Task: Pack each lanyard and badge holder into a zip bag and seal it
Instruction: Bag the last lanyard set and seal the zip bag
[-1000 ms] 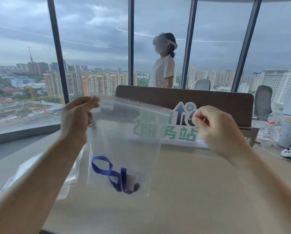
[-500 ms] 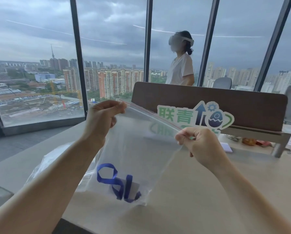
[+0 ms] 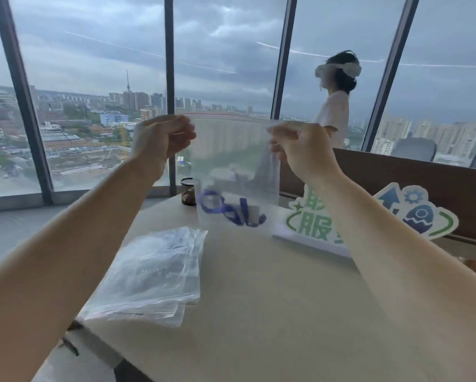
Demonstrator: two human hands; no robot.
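Note:
A clear zip bag (image 3: 232, 161) hangs in the air above the table, held up at window height. My left hand (image 3: 161, 139) pinches its top left corner and my right hand (image 3: 300, 147) pinches its top right corner. At the bottom of the bag lies a blue lanyard (image 3: 225, 209) with a clear badge holder (image 3: 253, 213) beside it. The bag's red-lined top edge runs level between my hands.
A pile of empty clear zip bags (image 3: 156, 274) lies on the beige table (image 3: 272, 312) at the left. A small dark jar (image 3: 188, 191) stands at the far edge. A green and blue sign (image 3: 369, 219) stands right. A person with a headset (image 3: 336, 106) stands by the windows.
The view has swung left and both hands have raised the bag higher. The right hand has moved along the top edge to the right corner, so the top now runs level.

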